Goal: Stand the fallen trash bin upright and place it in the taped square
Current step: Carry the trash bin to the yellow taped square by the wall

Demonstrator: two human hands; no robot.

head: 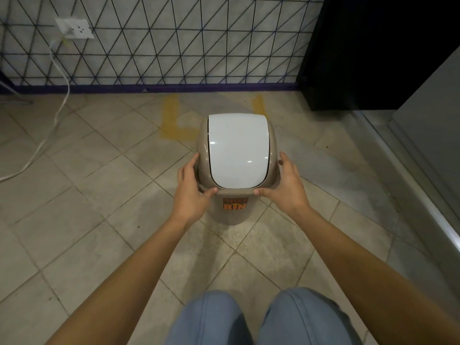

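Observation:
The beige trash bin (235, 212) stands upright on the tiled floor, seen from above, with a white swing lid (238, 150) and an orange "BIN" sticker facing me. My left hand (190, 190) grips the left side of its rim. My right hand (286, 185) grips the right side. The yellow taped square (171, 118) lies on the floor just beyond the bin, near the wall; the bin hides part of its front edge and its middle.
A patterned wall with a purple skirting (174, 87) runs behind the square. A white cable (58, 113) hangs from a wall socket (74, 28) at left. A dark cabinet (373, 51) and a metal threshold (418, 185) stand at right. My knees are at the bottom.

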